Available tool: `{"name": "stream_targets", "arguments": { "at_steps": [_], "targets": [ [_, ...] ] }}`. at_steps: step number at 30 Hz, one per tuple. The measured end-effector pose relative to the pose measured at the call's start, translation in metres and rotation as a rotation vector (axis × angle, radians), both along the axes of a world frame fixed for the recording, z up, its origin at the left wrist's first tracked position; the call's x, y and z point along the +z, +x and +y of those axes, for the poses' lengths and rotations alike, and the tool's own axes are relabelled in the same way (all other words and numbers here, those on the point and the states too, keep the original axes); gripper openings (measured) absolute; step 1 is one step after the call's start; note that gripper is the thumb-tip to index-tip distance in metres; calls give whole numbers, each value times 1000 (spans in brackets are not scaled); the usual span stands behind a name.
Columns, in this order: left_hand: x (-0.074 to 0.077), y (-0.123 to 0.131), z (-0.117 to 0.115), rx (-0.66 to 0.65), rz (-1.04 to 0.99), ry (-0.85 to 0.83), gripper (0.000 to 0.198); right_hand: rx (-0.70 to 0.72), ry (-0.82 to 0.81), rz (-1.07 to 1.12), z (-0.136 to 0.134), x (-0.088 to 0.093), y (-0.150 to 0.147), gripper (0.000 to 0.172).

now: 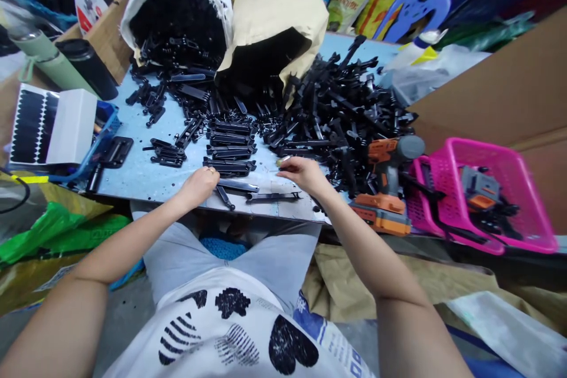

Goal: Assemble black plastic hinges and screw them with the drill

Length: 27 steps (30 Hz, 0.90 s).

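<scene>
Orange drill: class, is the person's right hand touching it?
Apart. The head view shows the right hand, pinching a small pale piece, well left of the orange drill, with black plastic parts on the table between them.

Black moulded plastic strips [230, 150] on pale blue counter [142, 174]. Pink plastic mesh basket [522, 183], orange-and-grey cordless drill [390, 168]. White fabric shirt [261, 320]: black heart prints, some striped. Blue plastic stool [416, 6].

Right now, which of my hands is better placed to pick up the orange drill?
Probably the right hand: the drill stands just to its right, while the left hand is curled over black strips farther away.
</scene>
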<state>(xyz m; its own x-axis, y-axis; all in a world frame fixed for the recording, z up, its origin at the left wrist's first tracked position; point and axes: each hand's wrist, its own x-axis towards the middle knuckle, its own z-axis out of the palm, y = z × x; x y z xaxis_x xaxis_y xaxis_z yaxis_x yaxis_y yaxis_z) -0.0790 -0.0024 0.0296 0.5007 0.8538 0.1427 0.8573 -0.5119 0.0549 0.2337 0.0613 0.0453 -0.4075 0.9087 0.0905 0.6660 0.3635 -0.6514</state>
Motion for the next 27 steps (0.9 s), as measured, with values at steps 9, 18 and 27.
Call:
{"name": "stream_targets", "arguments": {
  "at_steps": [9, 18, 27],
  "targets": [
    [-10, 2, 5, -2, -18, -2, 20, 329, 77, -126, -16, -1, -46, 13],
    [-50, -6, -18, -6, -235, 131, 29, 422, 168, -317, -28, 8, -47, 15],
    [-44, 21, -16, -305, -213, 154, 33, 435, 326, -127, -36, -47, -27, 25]
  ]
}}
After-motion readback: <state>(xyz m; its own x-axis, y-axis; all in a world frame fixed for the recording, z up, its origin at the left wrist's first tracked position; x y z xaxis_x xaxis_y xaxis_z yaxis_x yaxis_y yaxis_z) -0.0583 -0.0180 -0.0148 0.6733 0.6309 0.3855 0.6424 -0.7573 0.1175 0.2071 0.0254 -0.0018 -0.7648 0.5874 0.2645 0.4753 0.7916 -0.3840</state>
